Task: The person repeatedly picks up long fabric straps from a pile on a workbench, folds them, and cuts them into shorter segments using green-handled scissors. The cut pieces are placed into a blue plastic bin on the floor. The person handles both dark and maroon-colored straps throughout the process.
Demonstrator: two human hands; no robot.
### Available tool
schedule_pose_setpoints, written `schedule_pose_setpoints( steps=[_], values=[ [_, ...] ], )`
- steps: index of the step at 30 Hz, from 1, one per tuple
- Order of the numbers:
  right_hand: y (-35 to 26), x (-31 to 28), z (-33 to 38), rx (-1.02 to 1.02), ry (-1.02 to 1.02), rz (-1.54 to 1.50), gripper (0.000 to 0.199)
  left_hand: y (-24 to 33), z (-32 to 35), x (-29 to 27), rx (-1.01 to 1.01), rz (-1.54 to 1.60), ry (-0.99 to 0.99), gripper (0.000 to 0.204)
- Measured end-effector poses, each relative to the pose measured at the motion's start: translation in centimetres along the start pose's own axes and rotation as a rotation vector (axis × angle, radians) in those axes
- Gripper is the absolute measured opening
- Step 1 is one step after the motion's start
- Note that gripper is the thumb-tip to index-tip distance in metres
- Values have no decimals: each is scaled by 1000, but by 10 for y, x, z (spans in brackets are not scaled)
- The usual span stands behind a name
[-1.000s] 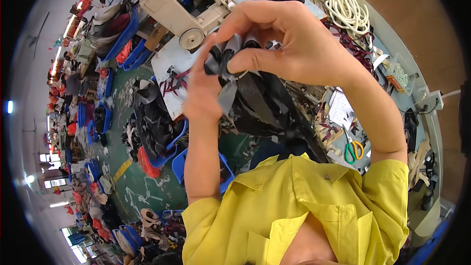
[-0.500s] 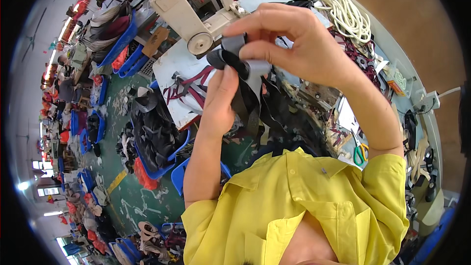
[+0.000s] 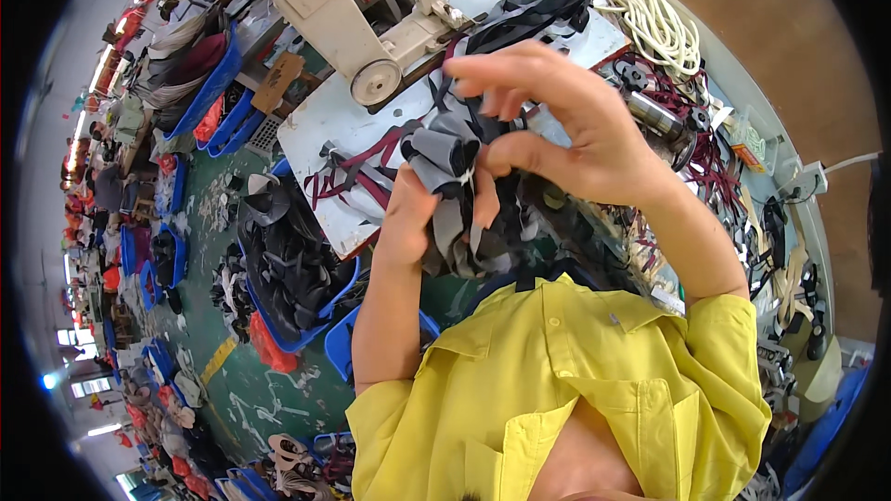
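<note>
Strip bundle (image 3: 444,147), grey and black, was in the left hand (image 3: 406,221), raised in front of the chest, just beside the worktop's near edge; loose ends hung below. Looked light, soft and floppy, a bit springy where folded; not fragile, but smooth faces might slip and layers could fan out. Best hold: pinch across the folded stack, thumb on one side, fingers opposite, tails left free. Left fingers were closed round it. Right hand (image 3: 589,125) was beside it, thumb and fingers well parted; thumb tip at the bundle's edge, contact unclear. Beyond: white worktop (image 3: 304,137) with maroon strips (image 3: 379,147), sewing machine (image 3: 320,2), coiled pale cord (image 3: 657,30). Blue basket (image 3: 299,343) of dark pieces stood left.
</note>
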State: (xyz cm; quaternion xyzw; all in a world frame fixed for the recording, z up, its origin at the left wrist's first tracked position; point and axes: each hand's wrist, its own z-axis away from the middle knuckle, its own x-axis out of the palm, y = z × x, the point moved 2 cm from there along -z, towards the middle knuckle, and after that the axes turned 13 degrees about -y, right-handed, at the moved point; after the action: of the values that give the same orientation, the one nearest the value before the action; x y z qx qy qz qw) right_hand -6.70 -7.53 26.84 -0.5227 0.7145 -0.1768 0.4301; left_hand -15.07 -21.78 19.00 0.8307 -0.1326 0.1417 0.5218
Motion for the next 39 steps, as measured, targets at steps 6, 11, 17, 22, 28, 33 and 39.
schedule_pose_setpoints(
  steps=[6, 11, 17, 22, 28, 33, 39],
  values=[
    [6, 6, -13, -3, -83, 149, 14, 2, -3, 1, -78, 611, 66, 99],
    [12, 10, -11, 321, 52, -134, 6, -4, -6, -5, 20, 304, 178, 106],
    [25, 15, -7, 280, 251, 88, 11, 4, 0, -10, 108, -269, 516, 34],
    [28, 19, -1, 237, 173, 79, 34, 5, -8, -13, 73, -69, 439, 37],
    [48, 34, 18, 228, 365, 16, 16, 11, -16, -14, 73, -179, 424, 33],
    [66, 20, 38, 419, 377, -114, 16, 9, -15, -22, -76, -169, 347, 33],
    [65, -2, 30, 295, 220, 343, 29, -2, -30, -18, -148, -3, 415, 26]
  ],
)
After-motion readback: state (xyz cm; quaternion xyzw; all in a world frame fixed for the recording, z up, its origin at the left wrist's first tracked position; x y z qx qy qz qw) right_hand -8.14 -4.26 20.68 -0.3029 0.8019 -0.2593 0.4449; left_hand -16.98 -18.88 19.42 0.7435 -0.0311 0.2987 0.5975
